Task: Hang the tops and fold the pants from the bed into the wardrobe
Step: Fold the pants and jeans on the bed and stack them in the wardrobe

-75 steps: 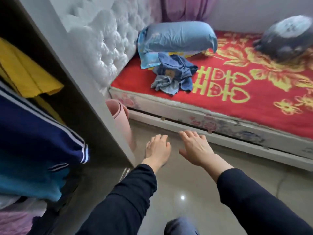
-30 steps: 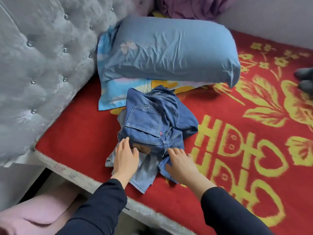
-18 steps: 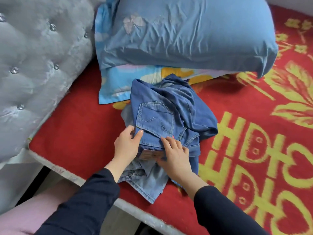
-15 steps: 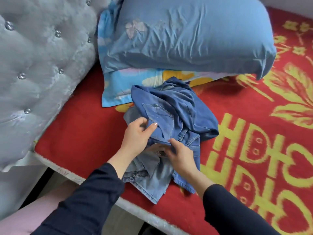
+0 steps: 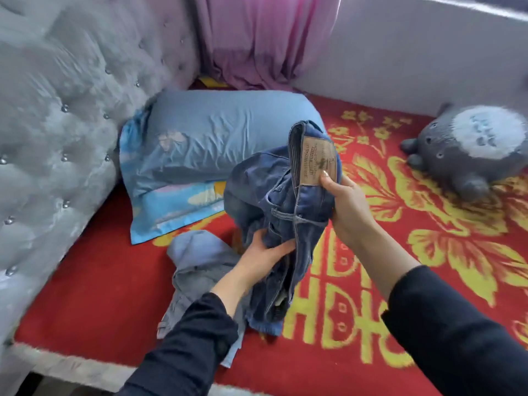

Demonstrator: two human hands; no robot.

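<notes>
A pair of dark blue jeans (image 5: 274, 201) hangs bunched above the bed, waistband up, with a tan leather patch facing me. My right hand (image 5: 347, 207) grips the waistband beside that patch. Lower down, my left hand (image 5: 263, 258) holds the hanging denim from the left side. A second, lighter blue pair of jeans (image 5: 197, 267) lies crumpled on the red bedspread (image 5: 94, 287) under my left forearm. The wardrobe is out of view.
A blue pillow (image 5: 217, 138) lies on a patterned pillowcase at the head of the bed. The grey tufted headboard (image 5: 57, 124) rises at left. A grey plush toy (image 5: 468, 147) sits at the far right, and a purple curtain (image 5: 257, 38) hangs behind.
Both hands have lifted the dark jeans off the bed, leaving the lighter pair lying there. My view has tilted up and now takes in the curtain and the plush toy.
</notes>
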